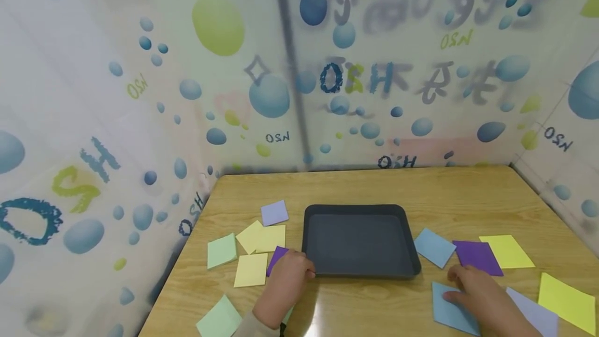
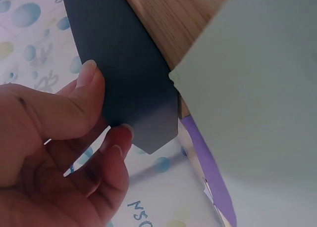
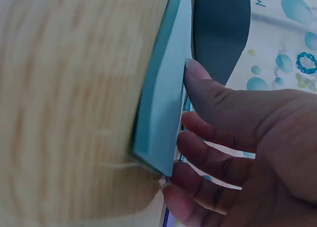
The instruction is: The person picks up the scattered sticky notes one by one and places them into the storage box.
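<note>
The dark grey rectangular tray (image 1: 360, 241) lies on the wooden table. My left hand (image 1: 289, 277) is at its front left corner, with thumb and fingers loosely curled and a gap between them; the tray's side (image 2: 133, 88) overlaps them in the left wrist view. A purple note (image 1: 277, 259) is partly covered by that hand. My right hand (image 1: 479, 293) is over a light blue sticky note pad (image 1: 446, 308) at the front right. Its thumb and bent fingers are right at the pad's surface (image 3: 168, 98), and nothing shows pinched between them.
Left of the tray lie yellow notes (image 1: 251, 270), green notes (image 1: 222, 251) and a lavender note (image 1: 274, 213). On the right are another blue note (image 1: 435, 247), a purple note (image 1: 478, 257), yellow notes (image 1: 567, 303) and a lavender note (image 1: 533, 311). A patterned curtain (image 1: 402, 108) hangs behind the table.
</note>
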`<action>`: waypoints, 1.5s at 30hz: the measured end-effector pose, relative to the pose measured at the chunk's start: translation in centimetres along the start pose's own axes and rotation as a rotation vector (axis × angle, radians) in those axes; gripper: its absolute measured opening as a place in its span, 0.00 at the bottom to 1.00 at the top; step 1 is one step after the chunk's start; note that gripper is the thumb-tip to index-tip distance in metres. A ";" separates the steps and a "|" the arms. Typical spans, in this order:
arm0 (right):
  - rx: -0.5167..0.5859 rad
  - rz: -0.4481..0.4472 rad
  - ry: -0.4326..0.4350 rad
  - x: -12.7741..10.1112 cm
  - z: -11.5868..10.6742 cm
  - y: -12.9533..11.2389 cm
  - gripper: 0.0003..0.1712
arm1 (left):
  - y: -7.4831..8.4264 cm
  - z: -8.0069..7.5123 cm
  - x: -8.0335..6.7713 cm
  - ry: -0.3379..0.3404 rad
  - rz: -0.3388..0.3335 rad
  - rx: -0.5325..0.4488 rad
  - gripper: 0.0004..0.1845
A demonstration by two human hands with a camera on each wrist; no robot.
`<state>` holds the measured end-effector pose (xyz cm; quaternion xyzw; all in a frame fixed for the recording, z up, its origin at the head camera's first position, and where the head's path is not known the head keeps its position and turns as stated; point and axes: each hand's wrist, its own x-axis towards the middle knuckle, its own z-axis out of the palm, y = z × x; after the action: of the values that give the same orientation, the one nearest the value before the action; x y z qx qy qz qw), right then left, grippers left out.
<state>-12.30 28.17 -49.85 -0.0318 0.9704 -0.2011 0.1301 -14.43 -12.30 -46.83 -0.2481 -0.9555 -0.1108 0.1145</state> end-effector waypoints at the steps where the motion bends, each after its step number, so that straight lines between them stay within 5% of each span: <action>1: 0.006 0.005 -0.008 0.0 0.0 0.0 0.23 | 0.0 0.1 0.0 -0.001 -0.001 0.000 0.05; 6: 0.020 0.009 -0.031 -0.2 0.1 -0.2 0.16 | 0.0 0.2 -0.1 -0.017 -0.017 -0.004 0.05; 27: 0.135 0.043 -0.040 -0.4 -0.2 0.0 0.17 | -0.1 0.1 0.0 -0.020 -0.012 -0.006 0.05; 45: 0.153 -0.120 0.064 -1.1 -1.9 -0.9 0.06 | -0.2 0.3 0.2 -0.010 -0.005 -0.001 0.05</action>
<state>-11.73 28.23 -47.59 -0.0732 0.9523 -0.2827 0.0887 -14.78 -12.32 -47.14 -0.2461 -0.9567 -0.1102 0.1094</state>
